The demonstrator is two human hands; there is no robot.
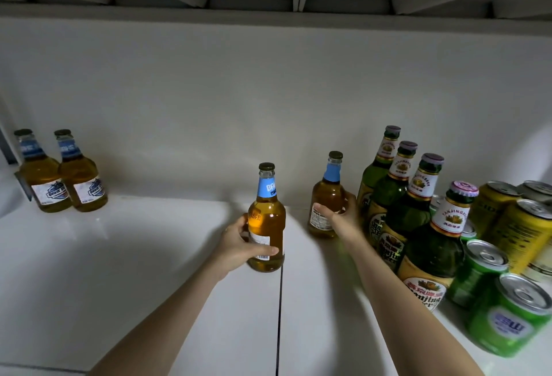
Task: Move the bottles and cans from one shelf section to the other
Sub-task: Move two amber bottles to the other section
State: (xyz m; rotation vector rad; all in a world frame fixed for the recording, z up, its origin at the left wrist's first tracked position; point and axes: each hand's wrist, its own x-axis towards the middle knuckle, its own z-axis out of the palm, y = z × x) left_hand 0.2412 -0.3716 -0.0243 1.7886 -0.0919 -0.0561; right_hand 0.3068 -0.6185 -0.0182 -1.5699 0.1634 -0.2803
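Note:
My left hand (239, 244) grips an amber bottle with a blue neck label (266, 208), upright at the seam (279, 316) between the two shelf sections. My right hand (340, 217) holds a second amber bottle (327, 193) standing on the right section, fingers curled round its lower body. Two more amber bottles (40, 178) (80, 181) stand upright at the far left of the left section. On the right section several green bottles (412, 202) stand in a row, with green cans (507, 316) and yellow cans (519, 229) beside them.
The white shelf board (134, 256) runs left to right with a white back wall (268, 92). Another shelf (268, 11) hangs overhead. A dark bracket (22, 184) sits at the far left edge behind the bottles.

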